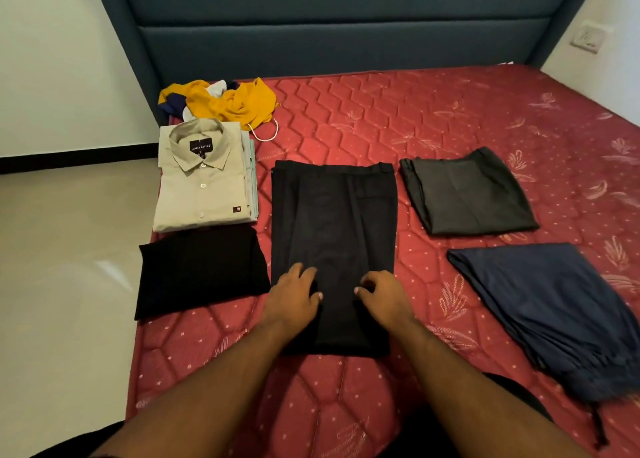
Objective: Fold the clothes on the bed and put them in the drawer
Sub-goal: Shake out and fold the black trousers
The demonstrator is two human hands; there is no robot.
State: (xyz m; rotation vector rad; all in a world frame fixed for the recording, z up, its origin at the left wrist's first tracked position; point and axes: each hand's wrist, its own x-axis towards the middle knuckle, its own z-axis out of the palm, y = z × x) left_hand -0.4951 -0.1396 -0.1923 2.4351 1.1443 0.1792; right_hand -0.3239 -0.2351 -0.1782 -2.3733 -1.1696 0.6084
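Two hands are working on the black trousers (332, 243), which are lying lengthwise in the middle of the red mattress (433, 111), waistband toward the headboard (339, 42). The left hand (294, 295) is resting on the near half with fingers loosely spread and thumb turned inward; the right hand (381, 295) is sitting beside it with fingers curled down into the cloth, seemingly gathering it, though I cannot tell whether it is truly pinching a fold. Both are probably pinning the smooth, matte fabric flat before doubling it over.

Finished pieces are lying around it, likely kept apart so no stack is disturbed: a crisp beige shirt (204, 180) with collar and buttons up, a black folded top (201, 270) just nearer, grey trousers (464, 194) and a slippery-looking navy garment (554, 312) on the right. A crumpled yellow cloth (235, 104) is waiting, unfolded, near the headboard. No drawer is showing.
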